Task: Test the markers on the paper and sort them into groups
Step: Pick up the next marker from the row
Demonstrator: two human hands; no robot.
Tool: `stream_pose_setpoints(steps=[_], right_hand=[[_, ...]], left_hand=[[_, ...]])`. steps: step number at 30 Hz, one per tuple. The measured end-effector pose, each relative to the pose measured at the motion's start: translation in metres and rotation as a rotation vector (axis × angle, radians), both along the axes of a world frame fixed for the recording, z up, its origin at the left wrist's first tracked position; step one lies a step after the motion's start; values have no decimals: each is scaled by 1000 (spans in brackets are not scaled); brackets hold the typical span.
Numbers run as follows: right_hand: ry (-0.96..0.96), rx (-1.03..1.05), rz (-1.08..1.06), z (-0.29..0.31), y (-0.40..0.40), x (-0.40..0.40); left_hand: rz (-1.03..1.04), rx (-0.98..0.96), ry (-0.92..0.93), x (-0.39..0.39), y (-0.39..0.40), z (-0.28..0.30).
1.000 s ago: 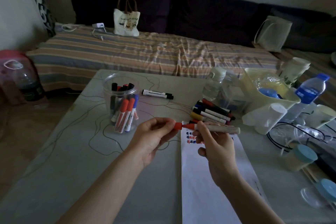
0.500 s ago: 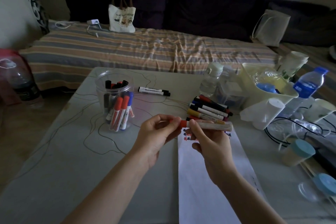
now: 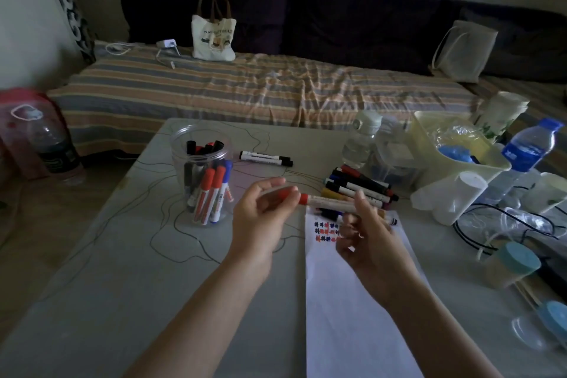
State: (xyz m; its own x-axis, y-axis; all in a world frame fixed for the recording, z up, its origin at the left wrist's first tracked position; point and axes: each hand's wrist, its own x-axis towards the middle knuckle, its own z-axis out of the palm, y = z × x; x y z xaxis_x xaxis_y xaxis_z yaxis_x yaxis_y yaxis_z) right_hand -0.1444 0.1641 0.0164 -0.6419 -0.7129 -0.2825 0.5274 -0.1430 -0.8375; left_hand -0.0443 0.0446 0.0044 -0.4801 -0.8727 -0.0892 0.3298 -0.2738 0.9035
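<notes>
A red marker (image 3: 328, 201) with a pale barrel is held level above the top of the white paper (image 3: 346, 316). My left hand (image 3: 260, 218) pinches its red cap end, while my right hand (image 3: 368, 242) pinches the barrel. Rows of small red, blue and black test marks (image 3: 326, 230) sit at the paper's top edge. A clear jar (image 3: 199, 181) to the left holds several red, blue and black markers. A group of markers (image 3: 359, 186) lies behind my right hand. Two black-capped markers (image 3: 265, 158) lie apart further back.
A yellow bin (image 3: 429, 144), water bottles (image 3: 530, 150), white cups (image 3: 454, 196), black cables (image 3: 491, 224) and blue-lidded jars (image 3: 512, 264) crowd the table's right side. A striped sofa (image 3: 245, 89) with a tote bag (image 3: 213, 37) stands behind the grey table (image 3: 122, 285).
My left hand has brought the red cap up to the marker and the gap between cap and tip has gone. Both hands shifted slightly.
</notes>
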Motion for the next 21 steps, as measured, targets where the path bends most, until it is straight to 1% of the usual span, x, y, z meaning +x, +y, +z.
stream_pose_setpoints(steps=[2,5,7,9,11,14,16,18,21], right_hand=[[-15,12,-1,-1,0,1],[64,53,101,-4,-9,16],[107,47,149,-1,-20,29],[114,35,166,6,-33,42],[119,17,170,10,-45,53],[198,37,148,9,-55,66],[205,67,110,3,-56,68],[159,84,78,-1,-54,67],[136,86,74,-2,-48,61]], left_hand=[[84,-62,21,7,-5,5],[240,-190,58,15,-8,14],[330,-243,77,22,-10,19],[380,-290,46,29,-12,23],[405,-360,5,38,-16,31],[472,-480,1,52,-27,50],[593,-543,34,62,-41,66],[732,-637,35,72,-57,77],[861,-814,-87,83,-85,78]])
